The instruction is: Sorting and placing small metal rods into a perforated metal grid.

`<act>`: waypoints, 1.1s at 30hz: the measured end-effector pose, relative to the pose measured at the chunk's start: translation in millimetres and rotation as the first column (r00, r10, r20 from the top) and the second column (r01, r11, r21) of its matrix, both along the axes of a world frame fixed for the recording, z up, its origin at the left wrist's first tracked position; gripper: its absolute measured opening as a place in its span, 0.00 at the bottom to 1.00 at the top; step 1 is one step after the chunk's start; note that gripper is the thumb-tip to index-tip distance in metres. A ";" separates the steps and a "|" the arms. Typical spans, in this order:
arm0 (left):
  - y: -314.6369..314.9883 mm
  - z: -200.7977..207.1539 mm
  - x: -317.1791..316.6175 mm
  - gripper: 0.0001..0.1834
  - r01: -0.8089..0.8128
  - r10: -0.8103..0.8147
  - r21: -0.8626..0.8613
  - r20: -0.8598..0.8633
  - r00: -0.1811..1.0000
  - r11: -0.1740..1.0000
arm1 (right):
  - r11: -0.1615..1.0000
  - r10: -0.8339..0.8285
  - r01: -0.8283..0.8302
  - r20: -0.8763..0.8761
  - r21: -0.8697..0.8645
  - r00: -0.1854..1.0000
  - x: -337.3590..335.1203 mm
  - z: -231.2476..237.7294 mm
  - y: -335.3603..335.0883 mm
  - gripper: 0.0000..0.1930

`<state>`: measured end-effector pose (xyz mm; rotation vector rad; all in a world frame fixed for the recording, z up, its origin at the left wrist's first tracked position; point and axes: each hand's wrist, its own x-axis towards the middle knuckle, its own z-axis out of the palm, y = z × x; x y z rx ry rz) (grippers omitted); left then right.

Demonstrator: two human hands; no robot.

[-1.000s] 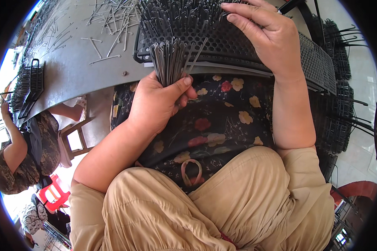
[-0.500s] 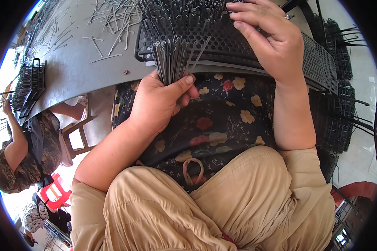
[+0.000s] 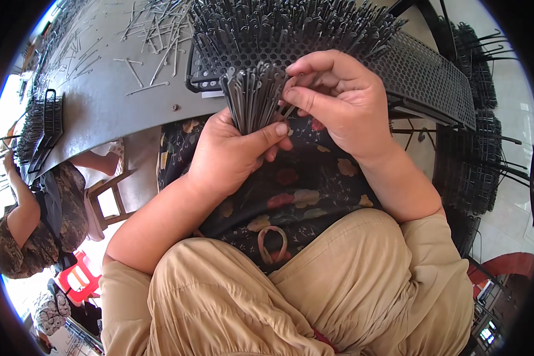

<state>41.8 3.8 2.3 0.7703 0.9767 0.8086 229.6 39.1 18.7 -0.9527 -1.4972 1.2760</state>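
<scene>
A thick bundle of thin dark metal rods with small looped ends (image 3: pixel 253 95) stands upright in my left hand (image 3: pixel 225 151), its fingers wrapped round the lower part. My right hand (image 3: pixel 344 104) is at the bundle's right side, thumb and forefinger pinched on the top of a single rod that leans out from the bunch. Just beyond both hands lies a black perforated rack (image 3: pixel 213 66), with many similar rods (image 3: pixel 296 29) standing upright in its holes.
Loose rods (image 3: pixel 160 35) lie scattered on the grey metal table (image 3: pixel 118 83). An empty-holed rack stretch (image 3: pixel 421 74) extends to the right. Racks of hanging rods (image 3: pixel 477 160) stand at the far right. At left, another person (image 3: pixel 53 202) sits near a filled rack (image 3: pixel 44 124).
My right hand has come down and left from the rack to the bundle, and its thumb and forefinger have closed on a rod. My left hand has shifted slightly right with the bundle.
</scene>
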 end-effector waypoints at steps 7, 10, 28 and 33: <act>1.3 2.9 -7.1 0.06 0.010 -0.010 -0.039 -0.001 1.000 0.999 | 0.908 -0.254 0.306 -0.207 0.287 0.945 54.5 4.8 29.3 0.09; 3.9 -0.1 -4.2 0.07 -0.001 -0.004 -0.094 -0.053 0.999 0.996 | 0.798 -0.354 0.385 -0.157 0.464 0.922 65.4 3.3 33.4 0.09; 4.0 -0.9 -1.7 0.10 0.046 -0.056 -0.090 -0.113 0.992 0.995 | 0.784 -0.189 -0.049 0.313 0.618 0.931 56.8 33.8 44.0 0.09; 4.4 -5.6 -3.9 0.10 0.044 -0.054 -0.110 -0.091 0.994 0.993 | 0.808 -0.363 0.122 0.325 0.576 0.873 32.5 53.6 33.7 0.05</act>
